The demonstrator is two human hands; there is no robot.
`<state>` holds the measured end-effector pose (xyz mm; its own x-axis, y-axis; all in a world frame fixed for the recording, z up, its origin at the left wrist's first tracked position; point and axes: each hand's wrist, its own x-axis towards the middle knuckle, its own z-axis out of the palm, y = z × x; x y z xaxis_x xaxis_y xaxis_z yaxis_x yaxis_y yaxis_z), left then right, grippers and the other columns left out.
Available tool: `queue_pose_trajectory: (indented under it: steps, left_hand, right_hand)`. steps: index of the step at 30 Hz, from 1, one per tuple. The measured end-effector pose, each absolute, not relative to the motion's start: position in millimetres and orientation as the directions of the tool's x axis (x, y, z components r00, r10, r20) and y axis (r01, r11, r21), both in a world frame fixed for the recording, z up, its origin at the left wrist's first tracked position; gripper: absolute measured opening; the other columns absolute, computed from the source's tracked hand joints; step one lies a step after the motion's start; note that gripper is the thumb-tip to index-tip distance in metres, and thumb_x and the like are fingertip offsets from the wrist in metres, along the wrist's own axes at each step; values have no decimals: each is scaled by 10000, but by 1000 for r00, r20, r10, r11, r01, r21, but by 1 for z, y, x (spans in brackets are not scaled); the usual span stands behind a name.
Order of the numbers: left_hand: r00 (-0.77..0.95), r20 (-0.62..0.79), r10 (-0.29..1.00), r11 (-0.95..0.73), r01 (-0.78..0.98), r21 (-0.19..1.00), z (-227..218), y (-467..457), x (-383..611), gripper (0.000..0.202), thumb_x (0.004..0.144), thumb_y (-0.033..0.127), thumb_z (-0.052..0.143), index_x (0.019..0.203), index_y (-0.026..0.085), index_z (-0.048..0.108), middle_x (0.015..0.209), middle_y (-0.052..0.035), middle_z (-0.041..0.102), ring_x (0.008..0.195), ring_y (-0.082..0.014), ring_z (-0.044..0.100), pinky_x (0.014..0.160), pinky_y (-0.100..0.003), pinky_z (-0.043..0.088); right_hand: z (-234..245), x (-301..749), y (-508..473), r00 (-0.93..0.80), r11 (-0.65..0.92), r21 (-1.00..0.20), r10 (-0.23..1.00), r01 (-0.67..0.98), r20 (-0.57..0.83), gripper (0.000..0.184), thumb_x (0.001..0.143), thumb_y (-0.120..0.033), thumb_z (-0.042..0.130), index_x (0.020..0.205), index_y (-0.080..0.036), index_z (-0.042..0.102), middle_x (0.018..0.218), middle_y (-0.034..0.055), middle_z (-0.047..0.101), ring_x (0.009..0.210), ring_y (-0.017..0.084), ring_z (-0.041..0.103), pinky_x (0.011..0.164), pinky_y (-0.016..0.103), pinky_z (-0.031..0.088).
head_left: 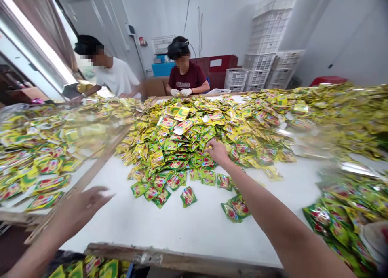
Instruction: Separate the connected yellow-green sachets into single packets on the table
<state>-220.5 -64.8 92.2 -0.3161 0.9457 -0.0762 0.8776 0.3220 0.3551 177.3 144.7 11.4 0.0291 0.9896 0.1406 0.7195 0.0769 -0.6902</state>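
Note:
A large heap of small green-and-yellow packets (178, 156) is spread over the white tabletop (145, 233). My right hand (217, 150) reaches into the front of this heap with bent fingers pressed together against the packets; whether one is pinched there is hidden. Low on the left, my left hand (86, 205) hovers over the table beside the wooden divider strip (81, 177). Motion blurs its fingers, and a whitish patch shows at their tips. One loose packet (188, 196) lies in front of the heap, between the two hands.
Left of the divider lie more packets (48, 164); another pile (342, 217) is at the right. A container of packets (100, 268) sits below the table edge. Two people, one in a white shirt (118, 77), one in a maroon shirt (188, 77), work opposite. White crates (260, 63) stand behind.

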Motion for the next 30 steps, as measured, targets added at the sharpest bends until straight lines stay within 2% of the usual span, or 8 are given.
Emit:
queue_pose_trajectory:
  steps: [6,11,15,18,20,23,26,30]
  left_hand:
    - [-237,193,952,176,941,289,60,38,-146,521,816,532,539,1184,170,612,1064,-124,724,984,-299,665,811,-357,484]
    - [-119,216,969,67,970,234,40,71,-114,371,779,383,655,1069,152,662,1024,-145,703,987,-314,638,784,-351,468]
    - [-166,271,948,27,892,452,35,58,-94,297,797,454,615,899,182,679,803,-57,693,736,-229,618,654,-302,422]
    - [-101,148,984,-28,732,681,33,48,-64,317,776,501,606,811,191,665,665,-2,645,594,-173,554,555,-262,369]
    - [-37,72,997,-27,692,722,32,45,-43,284,770,470,610,793,191,663,657,4,643,581,-167,550,547,-259,362]
    - [31,11,999,-32,834,551,33,44,-24,176,783,360,608,822,206,684,679,-10,653,638,-200,585,595,-283,379]
    - [93,114,989,-124,944,305,37,42,-16,149,815,296,597,899,206,681,834,-65,672,812,-252,612,696,-321,417]
    - [253,232,939,-301,932,202,36,35,9,209,878,377,570,870,184,651,907,-103,638,916,-269,580,799,-359,440]
  right_hand:
    - [7,191,90,3,125,-736,985,666,170,445,727,-306,659,1154,-194,603,801,13,636,678,182,567,655,282,410]
    - [-4,196,62,-28,112,-823,993,556,117,252,740,-451,641,773,-202,624,624,-13,561,581,165,492,571,273,373]
    - [-16,189,53,-40,97,-903,995,418,88,340,717,-539,661,676,-219,555,570,-29,519,577,159,467,566,269,372]
    - [-14,186,53,-74,72,-965,996,252,55,362,713,-565,658,757,-219,560,620,-23,546,616,163,493,593,272,396]
    - [-8,189,53,-83,79,-982,994,173,66,368,726,-565,639,819,-218,559,658,-18,557,640,166,503,613,275,404]
    - [0,201,54,-5,104,-967,994,231,105,327,753,-520,600,862,-216,546,686,-18,541,644,166,485,626,282,391]
    - [4,216,56,78,67,-917,991,394,106,249,786,-446,549,867,-211,550,685,-23,515,640,166,455,629,287,371]
    - [2,221,59,45,80,-891,993,448,111,248,817,-386,533,974,-196,565,748,-8,573,681,171,497,661,288,395]
